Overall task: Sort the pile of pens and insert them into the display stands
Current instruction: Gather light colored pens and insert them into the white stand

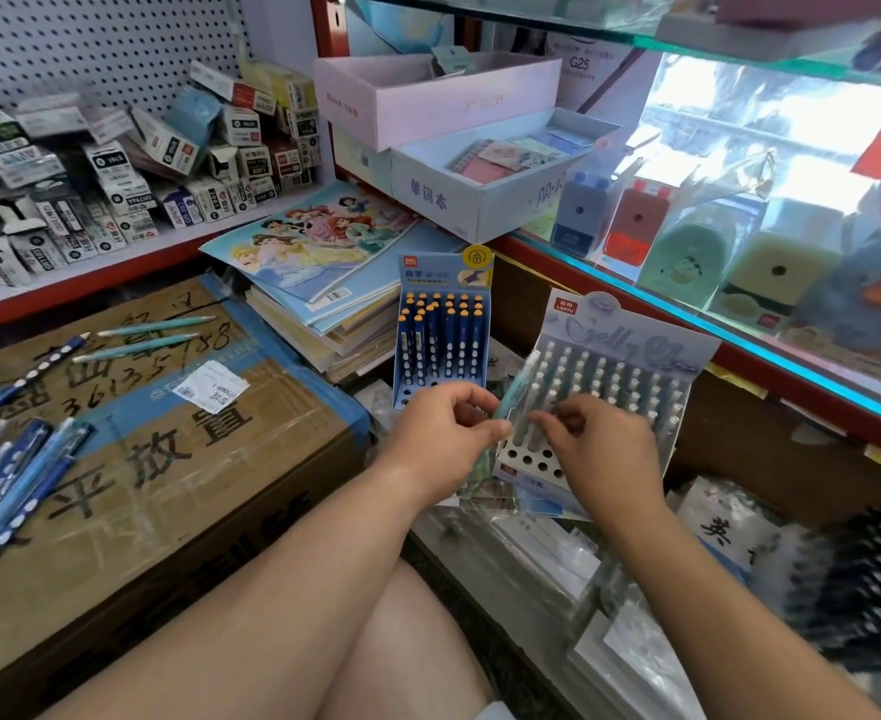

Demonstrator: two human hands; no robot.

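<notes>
My left hand (pixel 446 433) pinches a pale teal pen (pixel 515 389), tilted, its lower end at the front rows of the pale lilac display stand (pixel 630 345). My right hand (pixel 597 449) rests on that stand's front rows, fingers curled among the pale pens standing in it. Several empty holes (pixel 529 459) show at the stand's front left. Behind it stands a dark blue display stand (pixel 441 335) holding blue pens with orange tops. A pile of blue and pale pens (pixel 7 475) lies at the left on a cardboard box (pixel 168 459), with three teal pens (pixel 142 337) further back.
A stack of picture books (pixel 319 252) lies behind the blue stand. Open paper boxes (pixel 485 184) sit above it. A glass counter (pixel 739 241) with sharpeners runs along the right. Shelves of small refill boxes (pixel 116 163) fill the left. Wrapped packets (pixel 558 553) lie below the stands.
</notes>
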